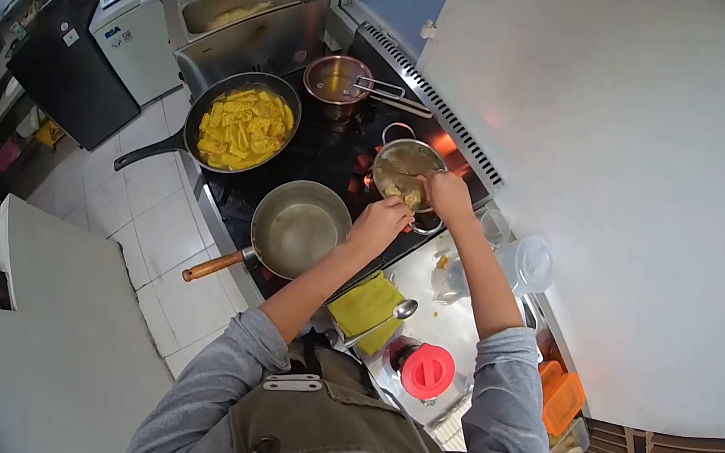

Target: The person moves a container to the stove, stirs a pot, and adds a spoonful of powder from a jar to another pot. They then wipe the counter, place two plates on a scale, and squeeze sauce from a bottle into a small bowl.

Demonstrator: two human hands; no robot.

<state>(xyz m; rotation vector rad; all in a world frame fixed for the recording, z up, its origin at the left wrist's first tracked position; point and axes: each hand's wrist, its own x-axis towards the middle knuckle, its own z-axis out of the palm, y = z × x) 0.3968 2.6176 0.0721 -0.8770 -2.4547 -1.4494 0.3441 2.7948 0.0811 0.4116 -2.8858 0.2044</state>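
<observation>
Both my hands are at a small steel pot (402,149) with loop handles on the stove. My left hand (381,226) is closed at the pot's near rim, its fingertips beside pale, lumpy food pieces (406,197). My right hand (449,197) reaches over the right side of the rim, with its fingers bent together above the inside. What either hand's fingers pinch is too small to make out. A wide saucepan (299,228) with a wooden handle stands just left of my left forearm, with a shallow layer of clear liquid or bare metal in it.
A black frying pan (246,128) holds yellow pieces in liquid. A lidded copper-coloured saucepan (336,82) stands behind, near a steel fryer (243,13). A green cloth (366,304), a spoon (405,309), a red-lidded jar (428,372) and a clear plastic jug (529,264) are on the steel counter.
</observation>
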